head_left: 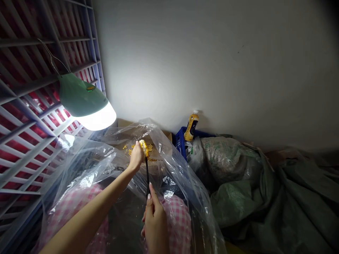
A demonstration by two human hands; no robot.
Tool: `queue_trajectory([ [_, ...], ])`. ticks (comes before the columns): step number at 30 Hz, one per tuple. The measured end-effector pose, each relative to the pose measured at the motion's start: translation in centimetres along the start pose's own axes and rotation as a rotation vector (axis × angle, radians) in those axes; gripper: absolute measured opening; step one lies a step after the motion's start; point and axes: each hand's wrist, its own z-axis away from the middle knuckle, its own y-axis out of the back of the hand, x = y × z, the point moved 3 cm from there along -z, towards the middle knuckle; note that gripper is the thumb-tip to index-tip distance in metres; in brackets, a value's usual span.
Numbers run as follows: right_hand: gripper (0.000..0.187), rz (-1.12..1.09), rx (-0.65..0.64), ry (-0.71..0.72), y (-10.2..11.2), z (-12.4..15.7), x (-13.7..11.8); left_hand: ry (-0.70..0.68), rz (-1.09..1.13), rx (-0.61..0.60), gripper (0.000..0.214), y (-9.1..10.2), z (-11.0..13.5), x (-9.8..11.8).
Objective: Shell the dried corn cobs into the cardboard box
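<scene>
My left hand (136, 157) is closed around a corn cob (143, 146), held tilted up, with yellow kernels on its right side and a pale bare patch near the top. In my closed right hand (156, 218) is a screwdriver (147, 173) with a long black shaft; its handle is mostly hidden by my fingers. The shaft's tip meets the lower end of the cob. Loose corn kernels (150, 159) lie scattered behind and beside the cob on brown cardboard (161, 150). A clear plastic sheet (182, 173) spreads around both hands and over my pink checked legs.
A lit green lamp (82, 95) hangs at left from a slatted plastic crate (50, 83). To the right stand a blue basket (180, 141), a yellow-labelled bottle (191, 125) and a stuffed sack (230, 157). Dark green tarpaulin (299, 201) lies heaped beyond. A pale wall rises behind.
</scene>
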Motion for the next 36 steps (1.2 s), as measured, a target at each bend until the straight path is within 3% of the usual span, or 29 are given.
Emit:
queue_trajectory([
  [3, 0.055, -0.210, -0.095, -0.176, -0.8, -0.4, 0.9, -0.117, -0.183, 0.026, 0.048, 0.1, 0.3, 0.4],
  [5, 0.057, -0.204, -0.096, -0.180, -1.0, -0.8, 1.2, -0.119, -0.238, 0.010, 0.051, 0.1, 0.2, 0.4],
  [9, 0.050, 0.106, 0.053, 0.129, -0.7, -1.3, 0.7, -0.038, -0.233, 0.020, 0.053, 0.4, -0.4, -0.1],
  [11, 0.048, 0.144, 0.065, 0.193, -0.6, -1.4, 0.4, 0.006, -0.211, 0.036, 0.052, 0.6, -0.8, -0.6],
  [15, 0.056, -0.134, -0.140, -0.116, -0.9, -1.6, 0.7, 0.034, -0.139, 0.061, 0.043, 1.1, -1.5, -0.9],
  [17, 0.057, -0.184, -0.162, -0.154, -1.0, -1.6, 0.6, 0.039, -0.049, 0.111, 0.034, 1.4, -1.6, -1.0],
  [20, 0.052, 0.063, -0.016, 0.086, -1.0, -1.6, -0.2, 0.071, 0.086, 0.161, 0.027, 1.3, -1.1, -1.3],
  [22, 0.047, 0.233, 0.073, 0.244, -1.3, -1.8, -1.2, 0.135, 0.117, 0.101, 0.029, 0.8, -0.3, -1.8],
  [24, 0.046, 0.285, 0.094, 0.298, -1.3, -2.3, -2.2, 0.217, 0.169, 0.010, 0.030, 0.1, 0.5, -2.2],
  [28, 0.050, 0.150, 0.090, 0.216, 0.2, -3.7, -3.8, 0.450, 0.317, -0.010, 0.034, -0.2, 1.1, -2.4],
  [31, 0.056, 0.039, 0.031, 0.094, 1.8, -4.4, -4.1, 0.469, 0.345, -0.006, 0.032, 0.3, 0.3, -1.9],
  [36, 0.057, 0.003, -0.070, 0.019, 3.2, -3.5, -3.3, 0.486, 0.421, -0.066, 0.030, 0.4, -0.7, -1.7],
])
